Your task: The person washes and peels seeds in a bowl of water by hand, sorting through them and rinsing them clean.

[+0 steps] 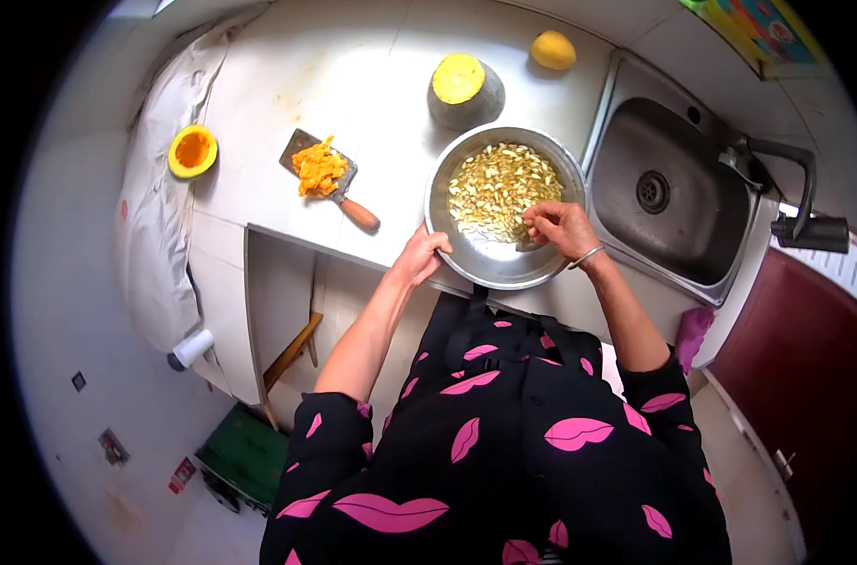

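A round metal bowl (492, 272) stands at the counter's front edge, with many pale pumpkin seeds (504, 186) in liquid inside it. My left hand (423, 254) grips the bowl's rim at the lower left, thumb on the rim. Over the bowl's right side is my right hand (556, 229), its fingertips pinched together at the edge of the seeds; what they hold, if anything, is too small to name. Behind the bowl stands a dark-skinned pumpkin piece (486, 102) with a yellow cut face.
Orange pulp (319, 169) lies on a cleaver (299, 147) with a wooden handle. A hollowed yellow pumpkin end (193, 152) is at the left. At the back sits a yellow fruit (553, 51). To the right are the sink (668, 240) and its faucet (809, 179).
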### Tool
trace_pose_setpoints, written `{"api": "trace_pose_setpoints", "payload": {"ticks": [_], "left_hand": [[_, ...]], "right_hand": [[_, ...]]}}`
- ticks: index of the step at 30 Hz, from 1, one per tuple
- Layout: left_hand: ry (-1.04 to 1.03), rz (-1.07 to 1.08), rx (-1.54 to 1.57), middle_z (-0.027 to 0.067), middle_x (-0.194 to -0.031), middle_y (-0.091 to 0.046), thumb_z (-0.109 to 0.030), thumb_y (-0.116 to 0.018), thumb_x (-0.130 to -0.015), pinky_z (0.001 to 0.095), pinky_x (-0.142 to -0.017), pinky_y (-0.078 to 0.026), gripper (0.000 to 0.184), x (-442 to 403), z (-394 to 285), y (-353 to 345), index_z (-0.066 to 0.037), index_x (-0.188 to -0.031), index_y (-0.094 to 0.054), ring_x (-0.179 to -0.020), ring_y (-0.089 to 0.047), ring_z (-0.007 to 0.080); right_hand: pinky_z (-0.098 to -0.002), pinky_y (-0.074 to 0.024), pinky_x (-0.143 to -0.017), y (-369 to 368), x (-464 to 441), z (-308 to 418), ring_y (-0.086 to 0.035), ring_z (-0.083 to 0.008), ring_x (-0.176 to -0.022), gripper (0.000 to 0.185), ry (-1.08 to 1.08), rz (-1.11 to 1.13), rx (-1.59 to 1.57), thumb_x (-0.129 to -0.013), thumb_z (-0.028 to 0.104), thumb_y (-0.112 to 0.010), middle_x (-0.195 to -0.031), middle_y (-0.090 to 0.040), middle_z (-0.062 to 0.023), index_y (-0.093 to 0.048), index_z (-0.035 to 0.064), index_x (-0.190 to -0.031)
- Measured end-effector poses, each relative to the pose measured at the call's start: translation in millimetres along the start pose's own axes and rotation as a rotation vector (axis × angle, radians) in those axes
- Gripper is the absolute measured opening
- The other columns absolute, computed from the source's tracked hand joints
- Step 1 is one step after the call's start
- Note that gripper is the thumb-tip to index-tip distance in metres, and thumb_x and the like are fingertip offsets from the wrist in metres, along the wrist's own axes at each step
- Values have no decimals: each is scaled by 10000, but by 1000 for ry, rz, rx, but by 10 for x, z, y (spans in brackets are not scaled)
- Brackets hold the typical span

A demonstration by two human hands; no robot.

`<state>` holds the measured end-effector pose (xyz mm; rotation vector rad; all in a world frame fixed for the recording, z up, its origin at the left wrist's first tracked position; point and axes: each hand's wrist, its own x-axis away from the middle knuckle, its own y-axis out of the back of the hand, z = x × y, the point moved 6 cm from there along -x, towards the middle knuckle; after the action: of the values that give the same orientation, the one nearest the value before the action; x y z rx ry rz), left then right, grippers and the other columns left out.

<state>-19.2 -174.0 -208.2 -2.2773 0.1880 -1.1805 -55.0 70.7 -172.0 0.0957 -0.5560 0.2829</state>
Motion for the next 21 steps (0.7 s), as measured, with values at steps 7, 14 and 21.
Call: {"api": "trace_pose_setpoints", "payload": {"ticks": [7,14,21], "left_hand": [[-19,-40,45,135,-1125,-557,139,-443,-705,351,-812,-566,622,-35,68,90,5,-1310,-389,-954,-614,222],[-48,-230,-140,102,-1061,-564,25,-516,-815,357,-754,-587,515,185,-138,-88,2,-1312,-385,-862,-627,193],[-562,-562,-357,97,-1018,-602,-56,-580,-882,269,-690,-566,313,581,-767,179,36,-1177,-527,-837,-609,128]], "right_hand": [[-240,-504,-555,-181,-239,44,-596,-81,-579,152,-31,146,56,-862,135,-667,-680,-650,-28,-691,-14,-881],[-244,-510,-552,-187,-176,33,-615,-87,-603,148,-48,16,28,-896,112,-624,-697,-665,-41,-684,-23,-895],[-233,-499,-557,-367,-271,34,-593,-78,-583,151,-46,17,-35,-898,124,-619,-680,-655,-32,-683,-13,-895]]}}
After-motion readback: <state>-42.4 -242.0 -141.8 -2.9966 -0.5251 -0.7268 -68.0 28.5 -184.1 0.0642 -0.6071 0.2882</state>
